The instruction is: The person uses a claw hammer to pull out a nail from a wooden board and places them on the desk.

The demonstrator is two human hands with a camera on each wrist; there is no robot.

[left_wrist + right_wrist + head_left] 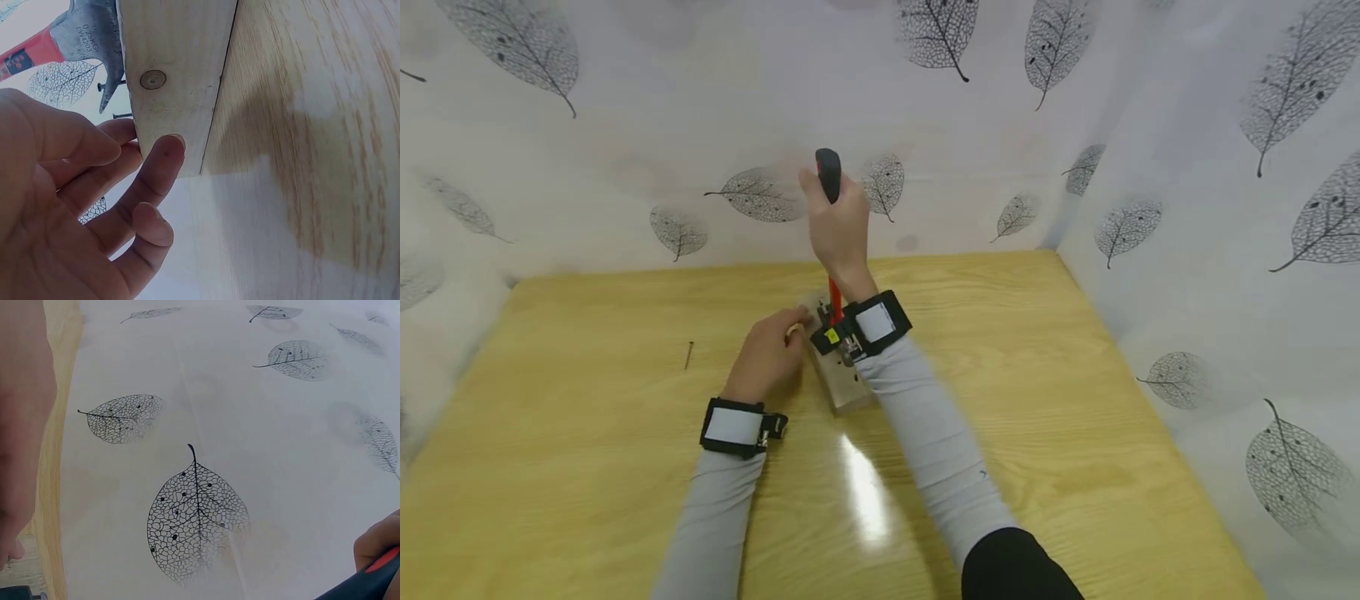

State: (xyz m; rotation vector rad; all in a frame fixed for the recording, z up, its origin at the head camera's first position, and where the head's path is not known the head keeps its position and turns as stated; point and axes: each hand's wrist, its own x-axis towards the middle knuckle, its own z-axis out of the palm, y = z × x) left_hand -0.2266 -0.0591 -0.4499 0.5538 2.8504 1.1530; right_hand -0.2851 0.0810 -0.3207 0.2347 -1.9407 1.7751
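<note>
A claw hammer [829, 173] with a red and black handle stands nearly upright over a pale wooden block [844, 390]. My right hand [841, 229] grips its handle near the top end. In the left wrist view the steel hammer head [94, 31] lies against the block's upper face, its claw beside a nail [103, 86] that sticks out. A second nail [122, 115] juts out nearer the block's end. With bent fingers, my left hand [767, 354] holds the block's far left end, one fingertip on the side face by a knot. The right wrist view shows only part of the handle.
A loose nail [688, 355] lies on the wooden table [587, 433], left of my left hand. A white cloth with leaf prints [700, 100] hangs behind the table and along its right side.
</note>
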